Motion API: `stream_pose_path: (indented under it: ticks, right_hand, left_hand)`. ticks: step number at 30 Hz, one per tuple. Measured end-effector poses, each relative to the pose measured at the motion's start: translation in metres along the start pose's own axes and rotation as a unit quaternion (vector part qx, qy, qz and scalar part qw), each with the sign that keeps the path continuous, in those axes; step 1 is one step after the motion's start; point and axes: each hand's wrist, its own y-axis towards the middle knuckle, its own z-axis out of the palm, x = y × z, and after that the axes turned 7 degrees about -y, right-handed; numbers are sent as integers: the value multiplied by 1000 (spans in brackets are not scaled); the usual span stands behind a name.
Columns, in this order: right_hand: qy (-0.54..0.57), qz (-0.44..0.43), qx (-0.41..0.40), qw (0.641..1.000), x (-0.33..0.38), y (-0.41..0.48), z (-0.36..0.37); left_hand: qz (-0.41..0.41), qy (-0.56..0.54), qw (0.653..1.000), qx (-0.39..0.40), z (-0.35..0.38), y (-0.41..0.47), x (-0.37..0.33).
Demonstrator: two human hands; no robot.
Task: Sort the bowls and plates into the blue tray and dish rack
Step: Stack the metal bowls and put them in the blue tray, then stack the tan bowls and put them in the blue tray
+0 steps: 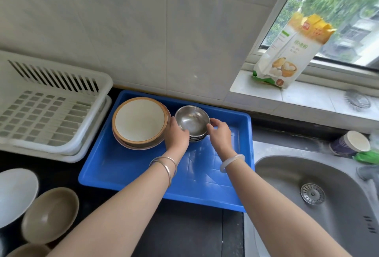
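Both hands cup the stack of steel bowls [192, 123] in the blue tray [164, 185], left hand [176, 135] and right hand [219, 133] clamped on opposite rims, so I should keep my grip level beside the plates [140, 122].

The blue tray [127, 172] carries a stack of brown-rimmed plates [140, 121] at its far left and, just right of them, nested steel bowls [192, 122]. Left of the tray stands the empty white dish rack [47, 109]; tan bowls [50, 214] sit near its front-left corner.
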Motion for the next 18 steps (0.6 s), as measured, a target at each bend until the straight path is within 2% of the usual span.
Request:
stream_pose_path:
  ticks: [5,18]
  right_hand:
    - [10,4,1,1000,-2,-12,2]
    - [5,-13,52,999,0,-56,-12]
  left_hand:
    - [38,-11,999,-8,2,-12,12]
    - [73,-7,995,61,-37,-49,40]
